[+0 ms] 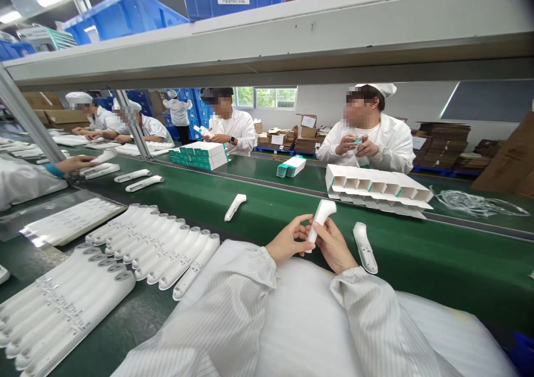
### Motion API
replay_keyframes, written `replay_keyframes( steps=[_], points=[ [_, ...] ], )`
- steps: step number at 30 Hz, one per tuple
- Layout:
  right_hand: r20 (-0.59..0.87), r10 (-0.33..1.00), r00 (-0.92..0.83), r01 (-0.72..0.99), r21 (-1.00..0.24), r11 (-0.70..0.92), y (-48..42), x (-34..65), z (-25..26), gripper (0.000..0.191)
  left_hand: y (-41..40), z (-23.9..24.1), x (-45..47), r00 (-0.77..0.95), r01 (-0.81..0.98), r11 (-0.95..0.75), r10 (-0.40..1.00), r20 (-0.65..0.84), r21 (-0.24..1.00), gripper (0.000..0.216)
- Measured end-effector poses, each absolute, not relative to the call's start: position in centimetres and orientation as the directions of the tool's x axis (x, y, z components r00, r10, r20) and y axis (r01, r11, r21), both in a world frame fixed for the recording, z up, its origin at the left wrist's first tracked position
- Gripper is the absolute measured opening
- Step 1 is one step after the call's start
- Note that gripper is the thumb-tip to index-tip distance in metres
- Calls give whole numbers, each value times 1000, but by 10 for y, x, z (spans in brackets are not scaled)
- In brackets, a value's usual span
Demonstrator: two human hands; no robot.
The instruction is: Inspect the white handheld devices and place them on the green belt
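I have one white handheld device up in front of me, between my two hands, above the near edge of the green belt. Its wide, bent head stands clear above my fingers, turned toward my right, and its narrower handle slants down and to my left, into the grip.

My right hand is closed on the handle from the right side, the thumb laid across it below the head; the fingers behind are partly hidden. My left hand comes in from the other side, fingers curled loosely at the handle's left edge and thumb at its lower end, so the lower part sits pinched between both hands. How firmly the left presses I cannot tell.

Just beyond my right wrist, a second device lies on the belt, apart from my hand. A third device lies on it ahead and to the left, well apart from my fingers. Farther left, a slanting row of devices lies side by side, with a nearer row below it. White sheeting spreads under my forearms.
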State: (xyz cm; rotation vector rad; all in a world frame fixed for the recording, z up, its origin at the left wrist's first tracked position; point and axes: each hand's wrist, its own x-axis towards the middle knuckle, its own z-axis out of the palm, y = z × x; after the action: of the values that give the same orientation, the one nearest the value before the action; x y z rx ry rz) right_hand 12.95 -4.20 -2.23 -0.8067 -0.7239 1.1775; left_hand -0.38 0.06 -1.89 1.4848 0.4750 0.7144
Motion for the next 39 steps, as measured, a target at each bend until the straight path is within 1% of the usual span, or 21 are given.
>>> replay_keyframes(
  steps=[2,3,6,8,10,12,14,16,17,18,20,23,26,28,30,31,32,33,34,36,39],
  points=[
    [30,976,217,-529,-836,144,-41,130,-23,27,1,-22,0,670,-102,-124,725,160,987,78],
    [2,981,195,-556,-824,112,-41,130,-22,27,2,-23,1,650,-89,-148,740,170,985,76],
    [-79,988,133,-631,-776,23,-42,133,-20,31,8,-23,-3,553,27,-281,803,220,959,52],
    [-94,990,109,-659,-752,1,-44,136,-17,30,14,-21,-11,448,215,-447,835,319,868,38],
    [-76,994,75,-680,-733,-5,-46,138,-15,29,23,-19,-22,359,459,-556,830,428,693,32],
    [-62,997,42,-696,-717,-15,-48,139,-13,29,33,-17,-35,279,685,-513,841,464,518,31],
    [-60,998,27,-708,-706,-23,-49,139,-12,29,44,-18,-48,148,846,-340,889,433,410,36],
    [-58,998,13,-717,-696,-31,-50,139,-12,28,53,-19,-60,1,914,-138,942,337,381,41],
    [-54,999,4,-721,-692,-35,-50,139,-12,28,57,-20,-65,-46,915,-63,965,257,399,42],
    [-50,999,-5,-726,-687,-38,-50,139,-12,28,60,-21,-69,-71,901,-12,982,176,433,39],
    [-49,999,-18,-732,-680,-47,-50,140,-12,28,64,-23,-74,-54,855,20,997,50,519,30],
    [-68,998,-2,-723,-689,-48,-49,140,-13,28,67,-23,-75,-2,779,-3,1000,7,627,25],
    [-103,990,100,-642,-767,-16,-45,139,-18,28,67,-22,-69,44,693,-8,999,-32,721,31],
    [-106,975,197,-507,-862,9,-41,140,-24,30,64,-22,-62,76,562,26,994,-83,827,36],
    [-81,952,294,-308,-951,15,-36,142,-32,35,59,-21,-54,123,258,142,976,-178,956,39],
    [-65,939,337,-198,-980,4,-34,144,-36,38,55,-21,-49,165,65,221,960,-229,973,41],
    [-53,924,378,-90,-996,-20,-32,146,-40,42,51,-20,-46,219,-112,294,939,-265,949,44],
    [-45,910,412,11,-998,-55,-30,148,-43,47,47,-19,-42,278,-237,350,918,-282,906,46],
    [-41,898,438,102,-990,-95,-28,151,-46,51,43,-18,-39,333,-298,381,901,-279,875,47],
    [-26,881,472,259,-951,-167,-26,157,-49,59,36,-16,-34,439,-342,401,868,-234,850,47],
    [74,855,513,483,-849,-216,-23,168,-52,66,26,-14,-28,554,-359,391,820,-143,847,46]
  ],
)
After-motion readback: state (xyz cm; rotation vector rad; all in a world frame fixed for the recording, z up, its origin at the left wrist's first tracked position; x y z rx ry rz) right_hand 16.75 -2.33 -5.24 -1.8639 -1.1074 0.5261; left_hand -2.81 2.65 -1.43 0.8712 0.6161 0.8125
